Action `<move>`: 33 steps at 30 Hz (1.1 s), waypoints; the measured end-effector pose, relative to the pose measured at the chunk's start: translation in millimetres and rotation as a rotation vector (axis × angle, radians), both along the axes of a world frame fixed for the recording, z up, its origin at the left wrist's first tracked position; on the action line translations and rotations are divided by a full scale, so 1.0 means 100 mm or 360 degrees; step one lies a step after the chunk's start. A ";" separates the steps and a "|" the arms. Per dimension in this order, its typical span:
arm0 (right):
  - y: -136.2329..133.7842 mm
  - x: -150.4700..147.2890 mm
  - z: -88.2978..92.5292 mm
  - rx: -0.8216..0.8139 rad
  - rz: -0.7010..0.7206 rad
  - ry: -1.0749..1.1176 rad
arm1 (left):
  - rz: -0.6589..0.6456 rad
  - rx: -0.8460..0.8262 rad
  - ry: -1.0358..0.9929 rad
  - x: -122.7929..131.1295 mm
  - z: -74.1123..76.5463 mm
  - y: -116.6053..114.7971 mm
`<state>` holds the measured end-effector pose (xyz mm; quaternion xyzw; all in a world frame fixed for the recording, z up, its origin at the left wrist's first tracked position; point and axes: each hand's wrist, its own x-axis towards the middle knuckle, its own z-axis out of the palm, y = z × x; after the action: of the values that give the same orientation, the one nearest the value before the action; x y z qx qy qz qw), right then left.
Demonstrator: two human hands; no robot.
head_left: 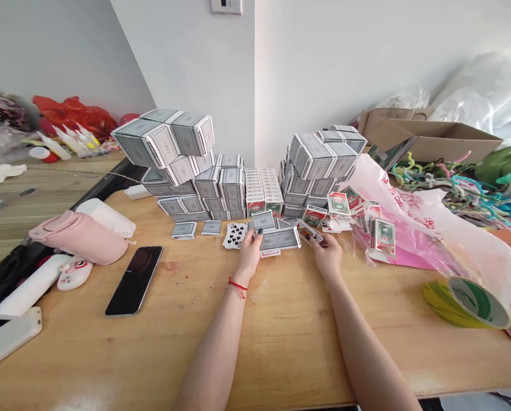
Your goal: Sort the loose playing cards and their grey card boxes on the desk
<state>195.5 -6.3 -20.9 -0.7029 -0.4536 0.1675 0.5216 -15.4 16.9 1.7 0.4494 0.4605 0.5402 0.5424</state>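
Observation:
My left hand (250, 254), with a red string bracelet at the wrist, pinches a grey-patterned playing card (263, 220) held above other cards. My right hand (327, 254) grips a face card (310, 234) at its lower right end. Between the hands lie grey-backed cards (281, 239), one with a folded-looking edge. A fanned pile showing a ten of clubs or spades (235, 235) lies left of my left hand. Behind stand stacked blocks made of cards, on the left (182, 148) and on the right (319, 160). Card boxes (264, 185) stand in rows between them.
A black phone (134, 281), a pink bottle (82, 237) and a white mouse (74, 273) lie at the left. Opened red and green card boxes (339, 204) are beside the right stack. Yellow tape (465, 302), pink plastic (430, 228) and a cardboard box (443, 140) are at the right.

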 end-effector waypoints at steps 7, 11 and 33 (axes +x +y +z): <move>-0.09 -0.15 0.19 0.0064 0.0536 0.1088 | -0.0008 0.0034 -0.0086 -0.04 -0.02 0.01; -0.14 -0.28 0.24 0.0003 0.0732 0.1153 | -0.0059 -0.0058 -0.0125 -0.06 -0.03 0.03; -0.16 -0.31 0.24 -0.0134 0.0968 0.0933 | -0.0208 0.0119 0.0355 -0.10 0.01 0.00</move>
<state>164.6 -22.6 3.0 -0.4805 -0.4656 0.5249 0.5261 -25.9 16.7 3.0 0.5557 0.4672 0.4671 0.5046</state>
